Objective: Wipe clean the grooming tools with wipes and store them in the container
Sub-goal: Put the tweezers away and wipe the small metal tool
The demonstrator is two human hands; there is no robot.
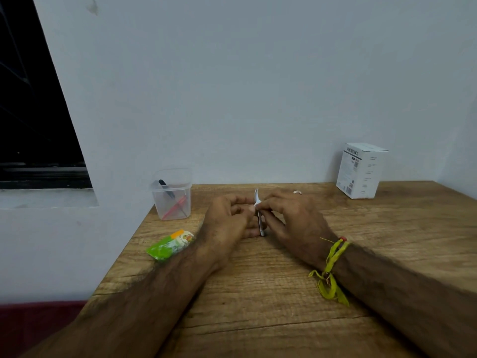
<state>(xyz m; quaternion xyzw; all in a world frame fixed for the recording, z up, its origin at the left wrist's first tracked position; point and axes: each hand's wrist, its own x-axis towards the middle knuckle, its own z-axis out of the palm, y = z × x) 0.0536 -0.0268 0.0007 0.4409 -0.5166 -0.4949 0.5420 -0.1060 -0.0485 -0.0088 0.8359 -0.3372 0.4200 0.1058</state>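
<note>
- Wiping step judged in hand: metal tool (260, 220) gripped by left hand (227, 223), wipe (257, 202) pinched on it by right hand (291, 218)
- Next: tool to be dropped into container (171, 195)

Single head-worn wide-angle view, looking forward and down across the wooden table (258, 293) toward the wall behind it; the table's near edge lies close below the lens, its far edge well beyond.

A home room: wooden table (258, 293), plain wall (232, 86), window (31, 112).
</note>
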